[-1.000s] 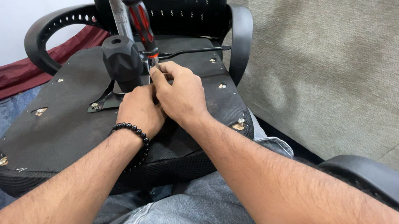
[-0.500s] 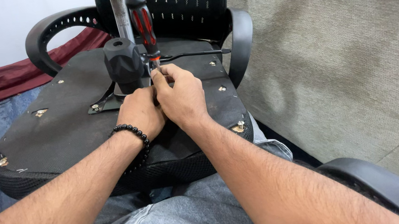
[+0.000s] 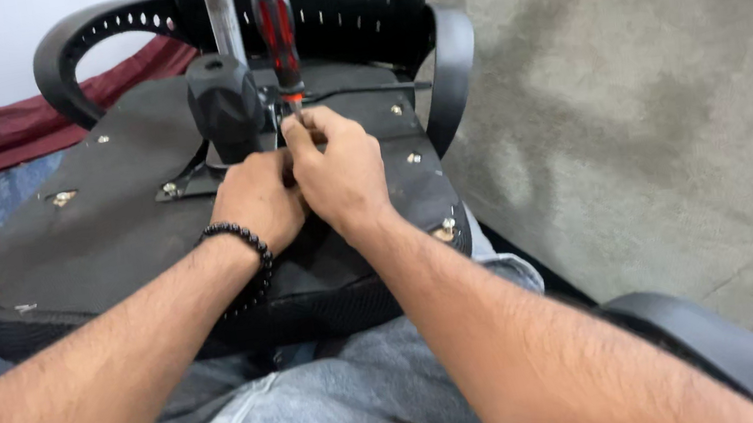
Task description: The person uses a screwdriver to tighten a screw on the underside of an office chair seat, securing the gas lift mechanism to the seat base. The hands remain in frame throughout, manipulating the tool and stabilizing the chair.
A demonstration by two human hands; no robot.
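A black chair seat [image 3: 106, 240] lies upside down across my lap, with screws along its rim. A black mechanism hub [image 3: 224, 105] and a metal column [image 3: 221, 12] rise from its middle. A red and black screwdriver [image 3: 273, 20] stands upright beside the hub, tip down on the mechanism plate. My right hand [image 3: 342, 172] pinches its shaft just under the handle. My left hand [image 3: 259, 201], with a black bead bracelet on the wrist, presses against the right hand at the hub's base. Its fingertips are hidden.
Black armrests curve up at the back left [image 3: 91, 31] and at the right [image 3: 454, 63]. A thin black lever [image 3: 369, 91] sticks out rightward from the mechanism. A grey sofa [image 3: 656, 103] fills the right side. A maroon cloth [image 3: 12, 130] lies at the left, and another chair arm [image 3: 710, 351] shows bottom right.
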